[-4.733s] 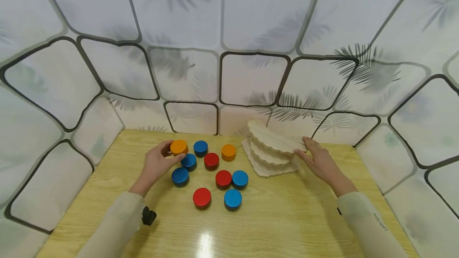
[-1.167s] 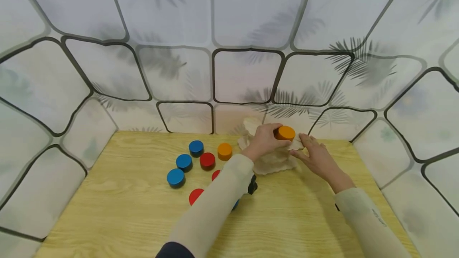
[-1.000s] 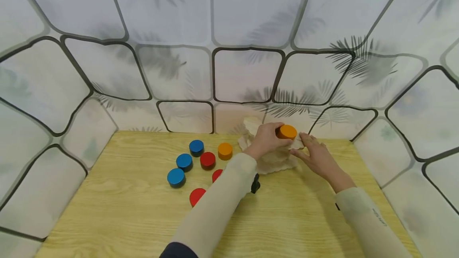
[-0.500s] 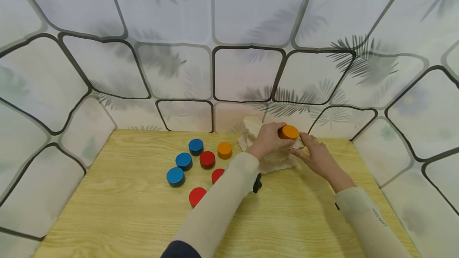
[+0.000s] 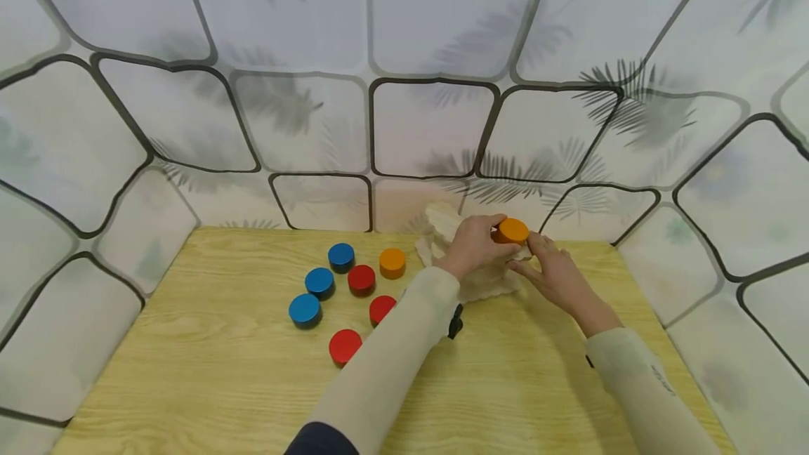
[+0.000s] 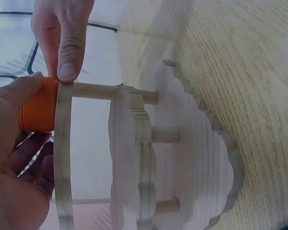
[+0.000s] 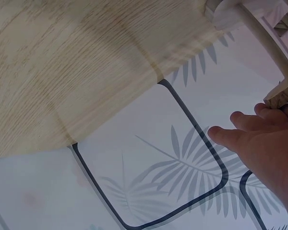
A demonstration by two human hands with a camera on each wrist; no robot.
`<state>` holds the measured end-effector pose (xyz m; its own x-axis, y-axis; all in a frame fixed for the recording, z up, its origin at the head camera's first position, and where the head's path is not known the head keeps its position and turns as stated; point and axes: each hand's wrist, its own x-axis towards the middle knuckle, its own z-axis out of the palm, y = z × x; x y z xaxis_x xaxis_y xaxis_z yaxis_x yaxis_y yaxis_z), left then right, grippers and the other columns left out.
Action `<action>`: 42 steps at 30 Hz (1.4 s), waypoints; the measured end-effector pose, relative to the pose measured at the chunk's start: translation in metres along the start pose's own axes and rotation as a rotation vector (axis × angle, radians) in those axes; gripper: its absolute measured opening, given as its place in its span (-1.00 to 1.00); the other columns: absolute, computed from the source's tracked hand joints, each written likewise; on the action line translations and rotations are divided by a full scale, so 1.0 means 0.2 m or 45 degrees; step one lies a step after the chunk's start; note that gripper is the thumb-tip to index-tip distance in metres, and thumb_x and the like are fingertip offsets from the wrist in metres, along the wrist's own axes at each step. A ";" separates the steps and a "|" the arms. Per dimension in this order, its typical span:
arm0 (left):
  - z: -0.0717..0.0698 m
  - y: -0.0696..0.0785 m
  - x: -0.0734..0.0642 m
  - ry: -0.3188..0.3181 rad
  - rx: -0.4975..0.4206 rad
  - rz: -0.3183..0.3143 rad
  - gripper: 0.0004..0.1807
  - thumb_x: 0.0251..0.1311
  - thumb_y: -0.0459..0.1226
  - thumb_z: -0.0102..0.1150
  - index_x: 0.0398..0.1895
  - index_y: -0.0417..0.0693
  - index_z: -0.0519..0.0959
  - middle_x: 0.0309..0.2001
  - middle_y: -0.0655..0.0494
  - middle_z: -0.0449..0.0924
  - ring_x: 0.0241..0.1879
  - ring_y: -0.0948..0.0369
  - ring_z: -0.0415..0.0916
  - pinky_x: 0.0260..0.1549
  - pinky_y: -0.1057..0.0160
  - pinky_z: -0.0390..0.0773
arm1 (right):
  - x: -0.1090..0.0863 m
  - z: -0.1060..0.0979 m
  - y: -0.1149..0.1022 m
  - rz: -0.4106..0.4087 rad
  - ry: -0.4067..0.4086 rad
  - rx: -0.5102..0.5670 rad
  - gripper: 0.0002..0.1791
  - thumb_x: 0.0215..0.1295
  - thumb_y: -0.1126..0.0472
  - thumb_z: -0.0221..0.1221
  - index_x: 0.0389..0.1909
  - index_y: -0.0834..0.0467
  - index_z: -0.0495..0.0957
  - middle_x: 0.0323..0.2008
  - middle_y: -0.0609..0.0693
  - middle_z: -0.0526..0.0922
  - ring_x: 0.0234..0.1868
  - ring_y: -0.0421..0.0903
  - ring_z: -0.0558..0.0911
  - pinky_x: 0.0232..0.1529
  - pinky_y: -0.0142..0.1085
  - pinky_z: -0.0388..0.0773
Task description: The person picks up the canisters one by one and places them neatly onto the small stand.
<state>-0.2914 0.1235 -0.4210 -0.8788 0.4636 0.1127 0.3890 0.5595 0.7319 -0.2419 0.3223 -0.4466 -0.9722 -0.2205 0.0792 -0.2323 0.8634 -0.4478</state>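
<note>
My left hand (image 5: 475, 244) grips an orange disc (image 5: 513, 231) between thumb and fingers, at the right end of the top board of a pale wooden tiered stand (image 5: 489, 285). In the left wrist view, the orange disc (image 6: 44, 106) meets the face of the scalloped top board (image 6: 64, 158), and dowels join the boards. My right hand (image 5: 556, 274) holds that board's right end, thumb tip against its edge. In the right wrist view, the fingers of my right hand (image 7: 264, 139) lie at the board's end (image 7: 281, 96). My left hand hides part of the stand in the head view.
Left of the stand, several loose discs lie on the wooden table (image 5: 208, 371): blue (image 5: 305, 310), red (image 5: 362, 279) and another orange one (image 5: 392, 262). My left sleeve (image 5: 385, 364) crosses over some of this area. Patterned walls (image 5: 316, 125) rise behind and on both sides.
My left hand has carried the orange disc from the left group across to the stand's top board. Lately it shifted slightly right, toward my right hand, which has stayed on the board's end.
</note>
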 end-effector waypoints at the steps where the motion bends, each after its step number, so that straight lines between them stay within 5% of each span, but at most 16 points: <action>1: 0.00 0.00 0.00 0.000 0.000 -0.003 -0.25 0.37 0.00 0.38 0.55 -0.02 0.42 0.39 0.05 0.59 0.26 0.15 0.61 0.19 0.30 0.65 | 0.00 0.00 0.00 -0.004 0.000 0.003 -0.46 0.58 -0.18 0.12 0.20 0.17 0.32 0.35 0.35 0.44 0.54 0.49 0.20 0.41 0.57 0.00; 8: 0.01 -0.01 0.02 0.008 -0.017 0.002 -0.25 0.35 0.01 0.39 0.54 0.00 0.43 0.37 0.05 0.60 0.24 0.16 0.63 0.18 0.32 0.66 | 0.00 0.00 0.01 -0.001 -0.005 0.015 -0.26 0.58 -0.19 0.11 0.57 0.13 0.21 0.57 0.33 0.26 0.57 0.44 0.20 0.46 0.56 -0.03; 20: 0.03 0.00 0.02 0.018 -0.005 0.033 -0.24 0.36 0.02 0.39 0.55 0.00 0.42 0.36 0.00 0.60 0.22 0.13 0.63 0.17 0.32 0.65 | -0.01 0.00 0.02 -0.004 0.016 0.004 -0.33 0.58 -0.17 0.12 0.44 0.21 0.31 0.42 0.31 0.42 0.46 0.44 0.36 0.42 0.53 0.06; 27: 0.03 -0.02 0.02 0.052 -0.032 0.064 -0.21 0.33 0.00 0.42 0.55 -0.07 0.41 0.35 -0.05 0.61 0.21 0.10 0.65 0.16 0.31 0.67 | -0.01 0.00 0.01 -0.002 0.009 -0.002 -0.28 0.58 -0.18 0.11 0.52 0.19 0.27 0.52 0.33 0.32 0.51 0.45 0.29 0.44 0.54 0.04; 35: -0.02 -0.05 0.00 0.019 -0.224 0.029 -0.23 0.34 -0.04 0.42 0.55 -0.08 0.40 0.40 -0.09 0.57 0.30 0.04 0.60 0.23 0.15 0.67 | 0.00 0.00 0.01 0.010 0.000 -0.010 -0.21 0.58 -0.19 0.12 0.56 0.25 0.22 0.57 0.39 0.23 0.56 0.47 0.19 0.48 0.52 0.00; 42: -0.13 -0.12 -0.07 0.051 -0.256 0.035 -0.43 0.39 -0.10 0.38 0.41 -0.06 0.56 0.26 -0.09 0.66 0.19 0.04 0.64 0.17 0.15 0.69 | 0.00 0.00 0.02 0.010 0.001 -0.012 -0.28 0.57 -0.20 0.12 0.43 0.27 0.31 0.50 0.40 0.32 0.53 0.46 0.25 0.48 0.51 0.01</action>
<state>-0.2961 0.0857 -0.4223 -0.8807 0.4466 0.1582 0.3533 0.3967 0.8472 -0.2426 0.3253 -0.4482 -0.9739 -0.2137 0.0763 -0.2253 0.8692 -0.4401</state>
